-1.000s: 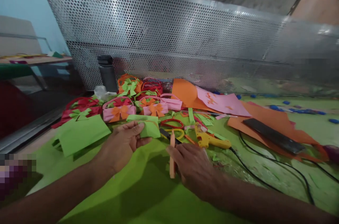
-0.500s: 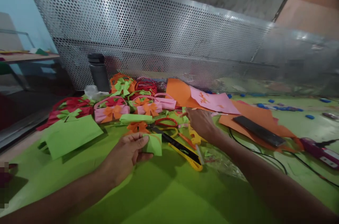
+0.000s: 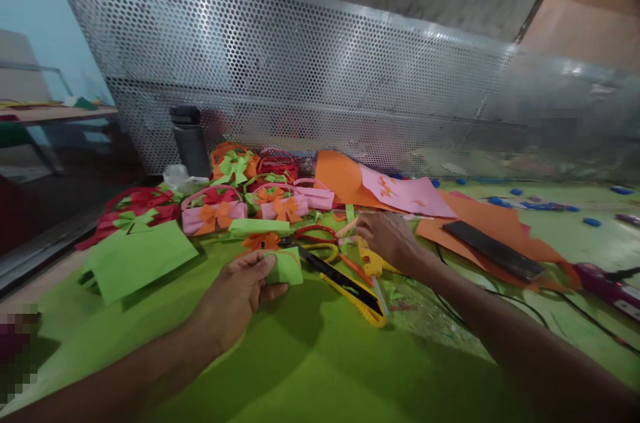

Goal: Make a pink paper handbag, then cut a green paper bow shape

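Note:
My left hand pinches a small piece of light green paper between thumb and fingers, just above the table. Over the yellow glue gun is my right hand, its fingers curled down; what they grip is hidden. Between the hands lie a yellow and black box cutter and scissors with red-orange and yellow handles. An orange paper bow rests just behind the left hand.
Small pink paper bags with bows stand behind the hands, near a dark bottle. A large green paper piece lies left. Orange sheets, a black phone-like slab, cables and a purple power strip are right.
My right hand has drawn back slightly to the right, with its fingers more curled. The green paper in my left hand has tilted a little. The camera view has shifted slightly.

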